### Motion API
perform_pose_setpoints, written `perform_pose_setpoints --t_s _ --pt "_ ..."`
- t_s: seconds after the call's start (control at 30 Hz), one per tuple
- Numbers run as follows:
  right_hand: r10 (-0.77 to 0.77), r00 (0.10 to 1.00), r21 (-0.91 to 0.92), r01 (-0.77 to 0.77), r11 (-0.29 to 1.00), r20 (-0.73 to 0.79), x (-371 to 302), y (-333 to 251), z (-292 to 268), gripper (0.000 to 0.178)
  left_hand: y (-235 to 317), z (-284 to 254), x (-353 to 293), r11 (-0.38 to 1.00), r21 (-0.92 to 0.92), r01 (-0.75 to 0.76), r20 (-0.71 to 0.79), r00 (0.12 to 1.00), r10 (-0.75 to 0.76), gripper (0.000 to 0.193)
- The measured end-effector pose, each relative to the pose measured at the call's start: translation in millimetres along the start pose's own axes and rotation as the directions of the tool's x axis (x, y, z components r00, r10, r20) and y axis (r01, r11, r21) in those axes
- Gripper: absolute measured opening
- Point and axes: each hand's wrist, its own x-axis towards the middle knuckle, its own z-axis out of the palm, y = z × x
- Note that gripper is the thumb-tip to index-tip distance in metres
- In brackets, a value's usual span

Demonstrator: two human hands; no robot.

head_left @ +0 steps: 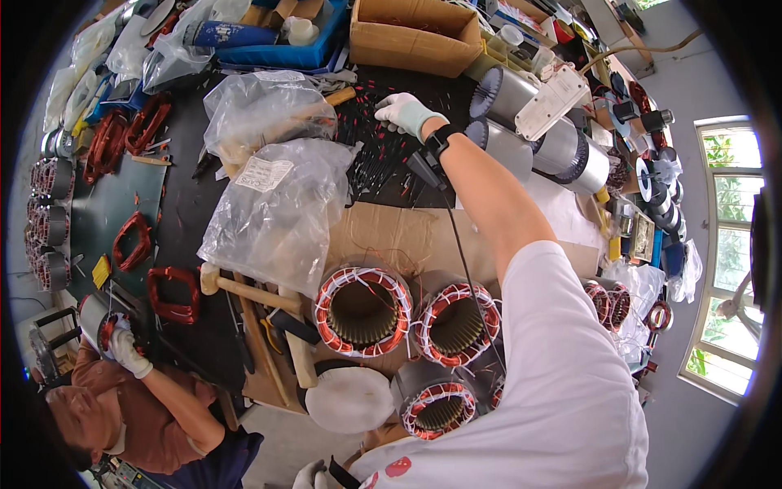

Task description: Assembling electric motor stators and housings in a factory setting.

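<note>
My right hand [405, 112], in a white glove with a black watch on the wrist, is stretched out to the far part of the bench. Its fingers are bent down over a spread of thin black strips with pink bits [381, 159]; whatever they pinch is hidden. Low at the bottom edge my left hand [309, 475] shows only in part, gloved, its fingers mostly cut off. Nearer to me stand motor stators wound with red wire and laced in white, one [362, 311] beside another [458, 324], with a third [440, 410] closer in.
Clear plastic bags [273, 204] lie left of the strips. A wooden-handled mallet [252, 292] and other tools are near the stators. A cardboard box [417, 37] and blue crate [281, 53] stand behind. Metal cylinders [501, 147] line the right. A co-worker [151, 399] handles a stator at lower left.
</note>
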Motion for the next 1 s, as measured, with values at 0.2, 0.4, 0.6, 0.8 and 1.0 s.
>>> perform_pose_setpoints --t_s 0.2,0.4,0.6,0.8,1.0 --pt "-0.095 0.945 -0.528 -0.089 0.844 -0.312 6 -18 30 0.054 -16 4 2 0.998 -0.059 0.023 -0.024 0.999 -0.024 0.033" --pt "-0.01 0.945 -0.494 -0.162 0.854 -0.327 18 -28 36 0.039 -47 2 0 0.989 0.124 -0.074 -0.033 0.996 0.078 0.033" --pt "0.041 0.994 -0.403 -0.077 0.912 -0.099 36 -17 6 0.036 -31 0 -5 0.997 0.062 -0.049 -0.024 0.998 0.051 0.033" --pt "-0.098 0.995 -0.347 0.088 0.934 -0.011 15 4 3 0.04 1 1 -19 0.985 -0.173 0.018 -0.051 0.998 -0.027 0.034" --pt "0.031 0.999 0.011 -0.031 0.999 0.013 -46 6 -2 0.033 -20 0 -29 0.994 -0.108 0.0 -0.09 0.996 -0.009 0.033"
